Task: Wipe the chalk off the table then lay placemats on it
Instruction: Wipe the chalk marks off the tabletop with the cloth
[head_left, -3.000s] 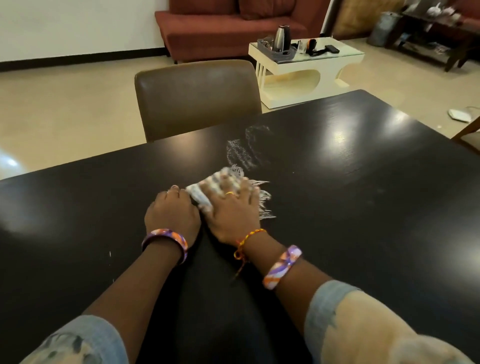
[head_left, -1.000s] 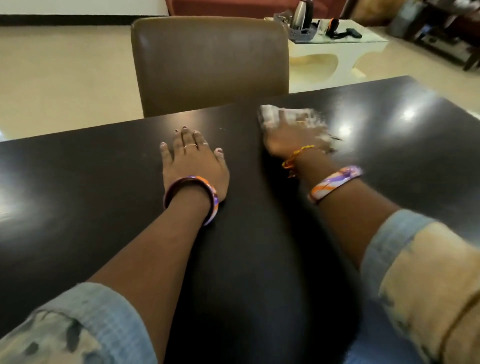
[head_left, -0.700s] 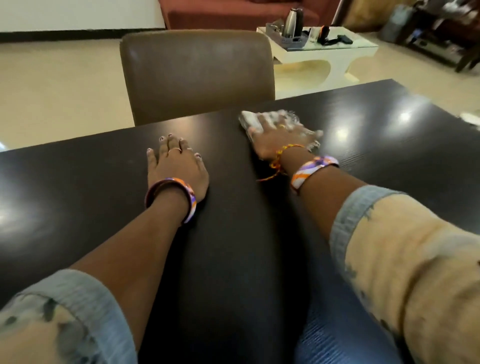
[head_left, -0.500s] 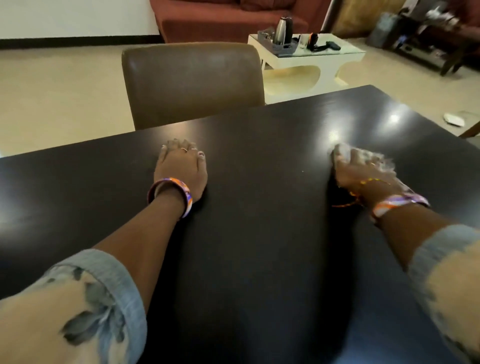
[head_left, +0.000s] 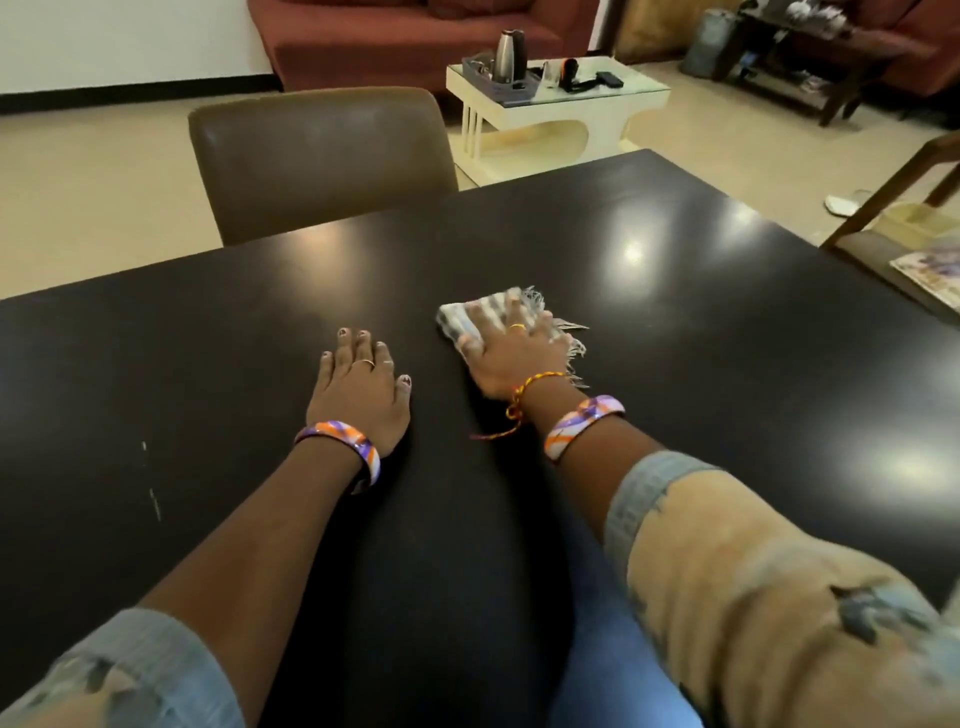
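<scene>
- Nearest us on the dark table (head_left: 727, 364), two faint pale flecks (head_left: 150, 493) lie left of our left hand (head_left: 358, 395); they may be leftover chalk, though we cannot tell.
- That hand rests flat, fingers straight, holding nothing.
- Just right of it, our right hand (head_left: 511, 353) presses the fringed cloth (head_left: 467, 317) down, fingers spread.
- Wiping looks nearly finished; no placemats are laid.
- Next we would check those flecks.
- Beyond the table stands a brown chair (head_left: 322, 156).

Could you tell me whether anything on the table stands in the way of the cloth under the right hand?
Nothing visible does. The right hand presses the cloth flat on the table. The left hand, flat beside it, is the only other thing there.
</scene>
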